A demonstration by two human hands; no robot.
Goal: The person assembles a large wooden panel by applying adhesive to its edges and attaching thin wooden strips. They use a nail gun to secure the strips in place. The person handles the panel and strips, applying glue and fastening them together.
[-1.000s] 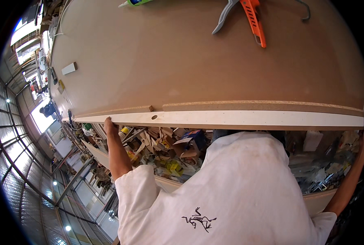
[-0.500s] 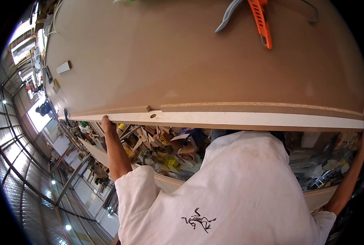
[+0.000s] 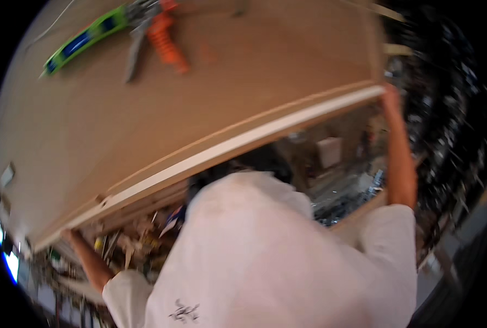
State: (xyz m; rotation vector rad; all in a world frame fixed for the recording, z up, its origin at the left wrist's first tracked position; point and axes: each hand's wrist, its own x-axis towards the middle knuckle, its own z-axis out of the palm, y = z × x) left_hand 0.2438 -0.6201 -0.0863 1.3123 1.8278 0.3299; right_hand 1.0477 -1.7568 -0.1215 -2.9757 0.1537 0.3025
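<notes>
Swinging round, the view now slants the white strip (image 3: 221, 150), nearly level before, from 8 o'clock up to 2 o'clock along the near edge of the brown board (image 3: 243, 93). The right hand (image 3: 390, 97), hardly visible earlier, shows at the 2 o'clock end, so both ends can be checked; the left hand (image 3: 73, 235) is at 8. Blur hides the fingers: I cannot tell whether either grips. The glue gun (image 3: 166, 44) lies toward 11.

This place looks like a workshop: wood scraps (image 3: 137, 243) lie heaped below the brown counter (image 3: 254, 60), and on it rests a caulking gun (image 3: 167, 44) with orange handle.
</notes>
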